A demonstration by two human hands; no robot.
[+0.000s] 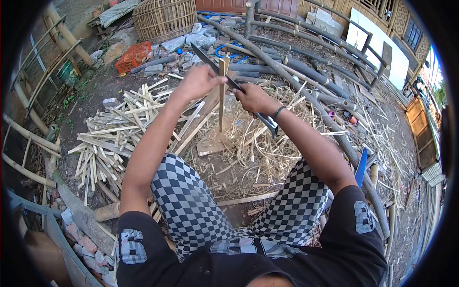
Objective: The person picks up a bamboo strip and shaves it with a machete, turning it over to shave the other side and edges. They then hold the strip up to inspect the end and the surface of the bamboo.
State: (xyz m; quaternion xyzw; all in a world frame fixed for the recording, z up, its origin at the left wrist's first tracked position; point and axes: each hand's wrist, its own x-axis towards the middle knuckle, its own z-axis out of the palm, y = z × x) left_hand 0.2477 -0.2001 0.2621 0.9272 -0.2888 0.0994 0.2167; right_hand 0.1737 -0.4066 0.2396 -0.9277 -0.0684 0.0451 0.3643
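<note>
My right hand [257,99] is wrapped round the handle of a long dark-bladed machete [205,58], whose blade points up and to the left. The blade crosses a narrow bamboo strip [221,107] near its upper end. That strip stands almost upright, its lower end by a small wooden board [210,147] on the ground. At the strip's upper part is my left hand [197,82], fingers curled and thumb against the strip; its fingertips are partly hidden near the blade.
A heap of split bamboo strips [110,136] lies to the left. Curly shavings [267,148] cover the ground ahead. Dark bamboo poles [306,71] stretch along the right and back. Behind stand an orange crate [134,56] and a woven basket [165,19]. A blue tool [362,165] lies at right.
</note>
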